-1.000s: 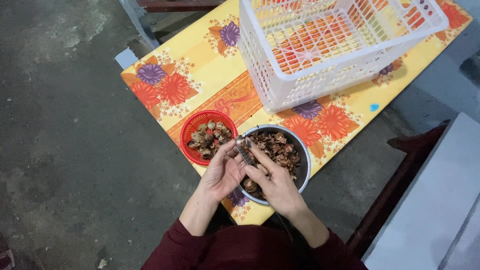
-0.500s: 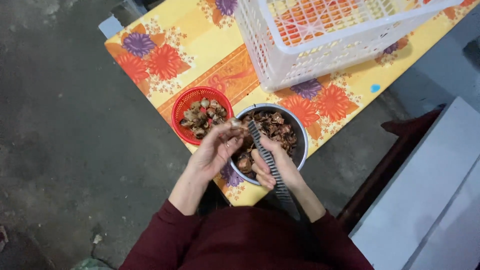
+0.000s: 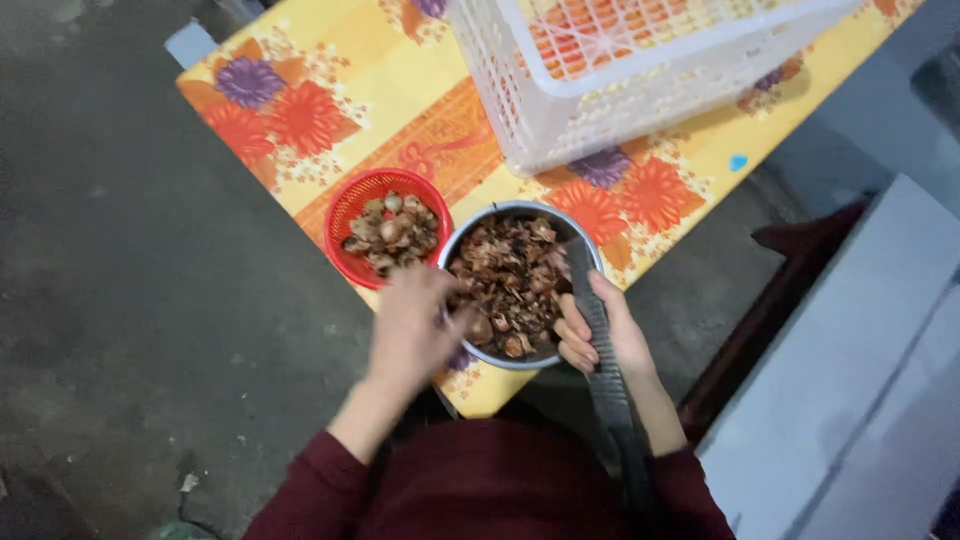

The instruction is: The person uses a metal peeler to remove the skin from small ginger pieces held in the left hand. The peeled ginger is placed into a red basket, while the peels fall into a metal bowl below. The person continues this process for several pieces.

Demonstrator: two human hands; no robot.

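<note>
Gripping a dark ridged tool (image 3: 600,350), right hand (image 3: 600,335) now rests at metal bowl's (image 3: 520,285) near-right rim; left hand (image 3: 410,330), blurred, fingers' state unclear, has lifted from the brown shells toward red basket (image 3: 385,235); white crate (image 3: 640,70) far.

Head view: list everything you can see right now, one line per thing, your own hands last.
metal bowl: one, silver, table's near edge, full of brown peels and bulbs
red basket: one, left of the bowl, holding small brown bulbs
white crate: one, slatted plastic, behind the bowl
table: one, yellow floral cover
floor: grey concrete, left
dark strip: one, across the right hand
left hand: at the bowl's left rim, blurred
right hand: gripping the bowl's near right rim
</note>
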